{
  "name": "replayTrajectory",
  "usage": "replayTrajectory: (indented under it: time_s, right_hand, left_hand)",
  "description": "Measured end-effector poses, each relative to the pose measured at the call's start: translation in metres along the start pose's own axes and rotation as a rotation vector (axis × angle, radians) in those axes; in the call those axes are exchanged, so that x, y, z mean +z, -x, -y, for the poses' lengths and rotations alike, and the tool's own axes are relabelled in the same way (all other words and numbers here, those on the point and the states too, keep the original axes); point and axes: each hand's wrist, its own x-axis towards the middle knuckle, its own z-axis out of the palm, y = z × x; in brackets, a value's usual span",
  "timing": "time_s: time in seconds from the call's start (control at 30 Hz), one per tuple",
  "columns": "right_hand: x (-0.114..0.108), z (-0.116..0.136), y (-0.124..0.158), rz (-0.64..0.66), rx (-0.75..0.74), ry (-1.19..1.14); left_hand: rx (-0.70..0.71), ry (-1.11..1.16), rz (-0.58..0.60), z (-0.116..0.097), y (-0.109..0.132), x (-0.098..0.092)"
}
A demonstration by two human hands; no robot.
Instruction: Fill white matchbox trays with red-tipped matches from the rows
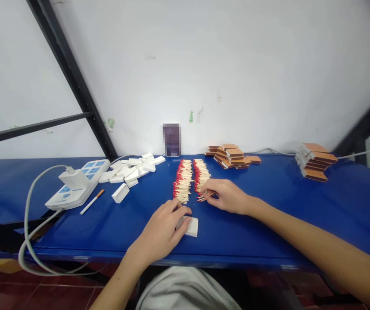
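— What has your left hand (163, 226) got?

— A small white tray (194, 227), at the near edge of the blue table (236, 243); my thumb lies along its near side and my fingers curl over the far one, so it is pinched between them.

— And the right hand (225, 196)?

— It is down at the near end of the right-hand row of matchsticks (201, 172); my fingertips are bent in close about a few loose sticks (200, 199), though I cannot tell whether they are truly gripped; the left-hand row (183, 183) lies just beside it, red heads to the left in both.

— What else is around you?

— More white trays (136, 165) heaped to my left, near a power strip (81, 199) and a cigarette (91, 202); brown matchboxes (231, 156) piled by the wall, right of the rows; another stack (315, 161) farther right.
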Motion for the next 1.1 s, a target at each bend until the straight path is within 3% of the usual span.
replayTrajectory:
  time_s: [0.27, 0.5, 0.67, 1.1]
  right_hand:
    - [0.0037, 0.0012, -0.0011, 0.005, 0.028, -0.068]
    - [0.0046, 0.0026, -0.0021, -0.028, 0.149, -0.078]
    - [0.0040, 0.0011, -0.0032, -0.056, 0.067, -0.007]
    - [0.0057, -0.0056, -0.0010, -0.077, 0.090, -0.028]
  left_hand:
    - [0.005, -0.010, -0.013, -0.0011, 0.0003, -0.0004]
    - [0.018, -0.013, -0.028, -0.0017, -0.0001, -0.0012]
    - [0.019, -0.011, -0.018, -0.0024, -0.0003, -0.0019]
    - [0.010, -0.006, -0.015, -0.0018, -0.0004, -0.0013]
